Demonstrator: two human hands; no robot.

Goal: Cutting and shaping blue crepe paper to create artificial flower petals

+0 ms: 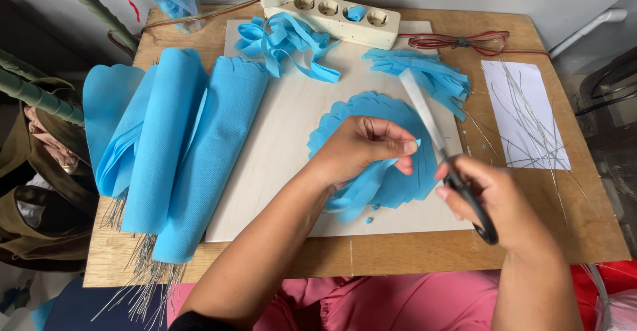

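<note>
Centre frame: left hand (pixel 365 148) pinched narrow on a blue scalloped paper piece (pixel 391 172), lifted over a pale board (pixel 279 172). Right of it: right hand (pixel 494 201) closed around black-handled scissors (pixel 444 152), blades slanting toward upper centre. Bare board lower centre, free for moving. Crowding: blue rolls (pixel 179 152) left, blue strips (pixel 285 39) and power strip (pixel 332 12) along top edge, wires on white sheet (pixel 524 115) right.
</note>
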